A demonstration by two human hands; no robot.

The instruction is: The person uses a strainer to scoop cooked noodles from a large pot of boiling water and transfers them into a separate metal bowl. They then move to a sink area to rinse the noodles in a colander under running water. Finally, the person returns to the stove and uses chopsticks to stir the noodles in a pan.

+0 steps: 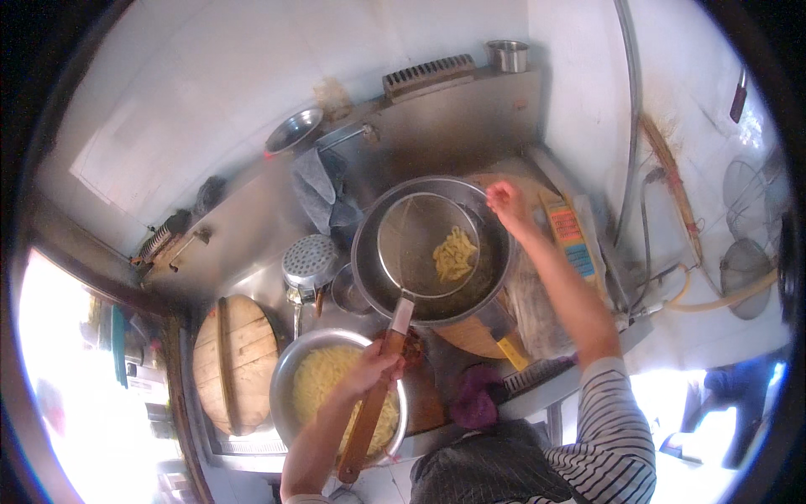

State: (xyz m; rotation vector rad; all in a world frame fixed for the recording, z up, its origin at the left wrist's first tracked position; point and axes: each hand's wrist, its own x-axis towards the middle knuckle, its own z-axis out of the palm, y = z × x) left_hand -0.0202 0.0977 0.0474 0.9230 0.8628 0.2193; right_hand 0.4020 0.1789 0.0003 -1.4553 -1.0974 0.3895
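black-and-white striped sleeve [617, 424]; dark apron [491, 470]; bare forearms

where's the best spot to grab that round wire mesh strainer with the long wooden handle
Likely the long wooden handle, from the near end: it juts out past the big metal wok, away from the round wire mesh strainer basket. The left hand already grips it there.

My steel surface [252, 227] carries a round wooden lid [231, 363], a metal bowl of yellow noodles [290, 370], a wok [369, 277] and a purple cloth [475, 396].
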